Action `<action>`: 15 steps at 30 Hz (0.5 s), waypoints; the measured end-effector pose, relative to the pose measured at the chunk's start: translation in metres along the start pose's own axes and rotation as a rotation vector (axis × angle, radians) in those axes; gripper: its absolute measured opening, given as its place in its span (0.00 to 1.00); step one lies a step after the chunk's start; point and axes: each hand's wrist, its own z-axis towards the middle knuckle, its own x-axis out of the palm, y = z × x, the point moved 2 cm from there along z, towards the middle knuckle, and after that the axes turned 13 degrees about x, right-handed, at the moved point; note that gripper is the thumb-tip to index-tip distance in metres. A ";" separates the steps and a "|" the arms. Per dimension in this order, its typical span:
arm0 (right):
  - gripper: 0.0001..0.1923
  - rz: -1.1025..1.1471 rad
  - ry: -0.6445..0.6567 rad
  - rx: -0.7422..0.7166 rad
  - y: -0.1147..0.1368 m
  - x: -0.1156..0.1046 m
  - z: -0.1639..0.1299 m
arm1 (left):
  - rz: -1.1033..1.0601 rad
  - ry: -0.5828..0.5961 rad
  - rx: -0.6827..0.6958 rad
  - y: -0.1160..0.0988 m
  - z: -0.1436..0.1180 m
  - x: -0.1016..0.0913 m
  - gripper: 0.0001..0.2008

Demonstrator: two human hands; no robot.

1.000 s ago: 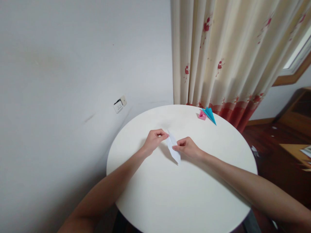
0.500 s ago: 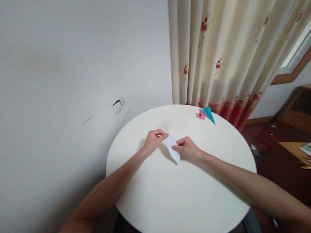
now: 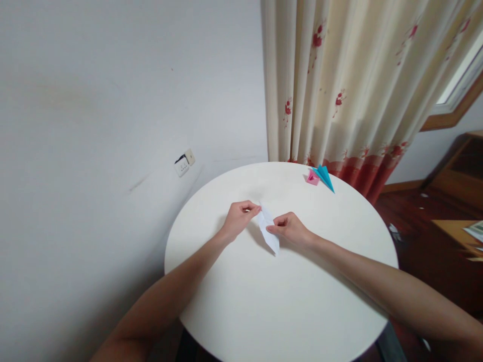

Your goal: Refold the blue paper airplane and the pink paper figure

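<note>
The left hand (image 3: 238,217), thumb and finger closed, pinches the far end of the folded white paper (image 3: 270,242) over the table (image 3: 287,301). The right hand (image 3: 292,229) pinches its right edge; light, even pressure should best avoid stray creases.

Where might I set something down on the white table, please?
The white table is bare from the white paper to the near edge, and between the right hand and blue paper. Crowded: around the white paper, also held by the left hand, and the pink paper beside the blue.
</note>
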 end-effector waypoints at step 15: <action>0.21 0.134 -0.175 -0.057 0.010 -0.011 0.000 | -0.054 0.197 -0.094 0.008 -0.011 0.019 0.22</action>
